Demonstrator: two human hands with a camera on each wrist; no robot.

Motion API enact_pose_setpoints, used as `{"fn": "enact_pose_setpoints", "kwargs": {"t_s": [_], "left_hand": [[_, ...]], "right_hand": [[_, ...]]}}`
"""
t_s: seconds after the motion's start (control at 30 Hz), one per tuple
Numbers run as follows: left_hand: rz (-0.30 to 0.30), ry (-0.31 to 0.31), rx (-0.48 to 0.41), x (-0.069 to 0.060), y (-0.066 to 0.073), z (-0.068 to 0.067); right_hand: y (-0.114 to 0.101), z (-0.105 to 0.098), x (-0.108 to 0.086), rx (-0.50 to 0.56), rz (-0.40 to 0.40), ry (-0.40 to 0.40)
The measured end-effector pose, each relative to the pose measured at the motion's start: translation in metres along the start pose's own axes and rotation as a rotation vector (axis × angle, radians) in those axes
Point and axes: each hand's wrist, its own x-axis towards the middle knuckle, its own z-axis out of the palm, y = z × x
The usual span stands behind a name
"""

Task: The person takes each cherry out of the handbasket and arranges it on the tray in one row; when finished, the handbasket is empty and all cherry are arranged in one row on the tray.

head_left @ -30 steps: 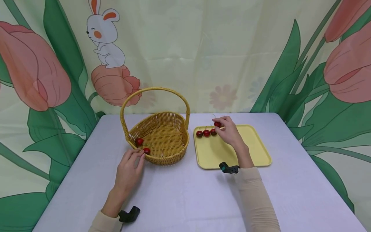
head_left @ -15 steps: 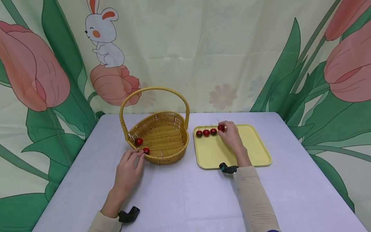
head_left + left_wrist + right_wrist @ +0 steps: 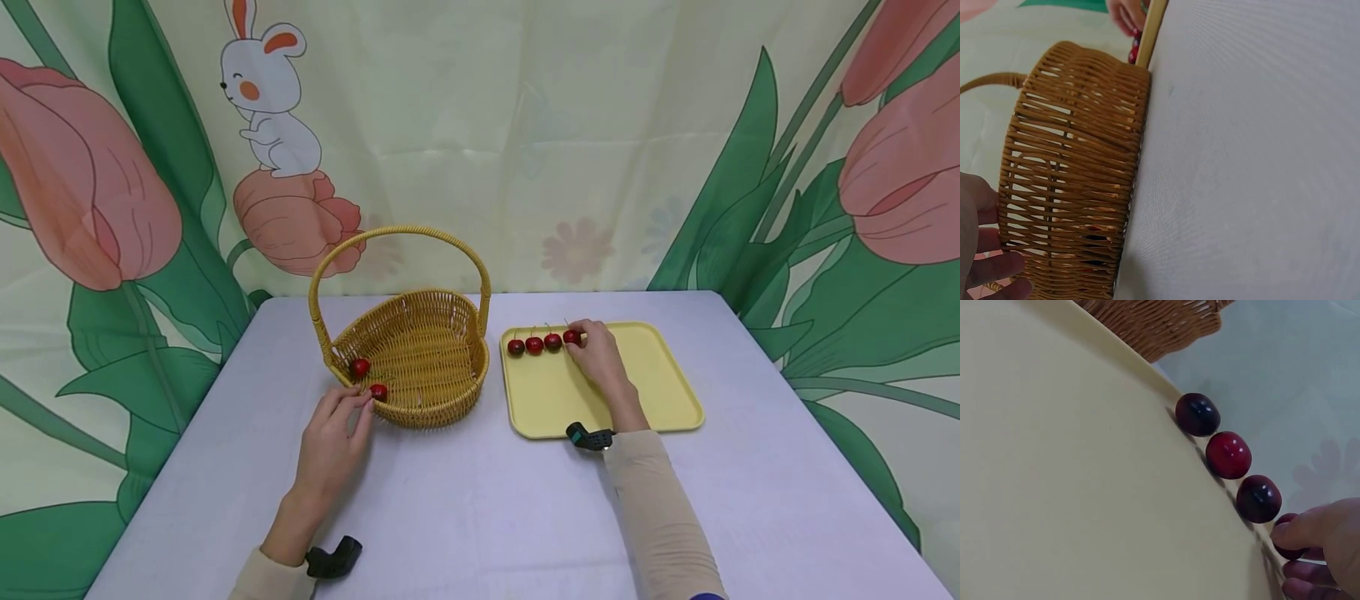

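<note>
The right hand (image 3: pixel 599 357) pinches a cherry (image 3: pixel 572 337) at the far edge of a yellow tray (image 3: pixel 551 406); three cherries (image 3: pixel 534 345) line up just left of it. Farther left, touched at its near rim by the left hand (image 3: pixel 333 440), a wicker basket (image 3: pixel 431 358) on the counter (image 3: pixel 465 517) holds two cherries (image 3: pixel 379 392); whether those fingers grip rim or fruit cannot be told. The left wrist view mostly hides that pair behind the basket; the right wrist view shows the thumb (image 3: pixel 1307 529) partly covering the held cherry.
</note>
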Motion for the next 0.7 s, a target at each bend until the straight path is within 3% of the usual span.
{"fn": "enact_pose_setpoints", "kwargs": {"t_s": [0.4,0.7], "left_hand": [[-0.005,-0.007,0.012,-0.002,-0.001,0.001],[-0.008,-0.011,0.013,0.000,-0.001,0.001]], "right_hand": [[0.000,0.003,0.000,-0.023,0.006,-0.022],[-0.006,-0.007,-0.001,0.001,0.011,-0.016]]}}
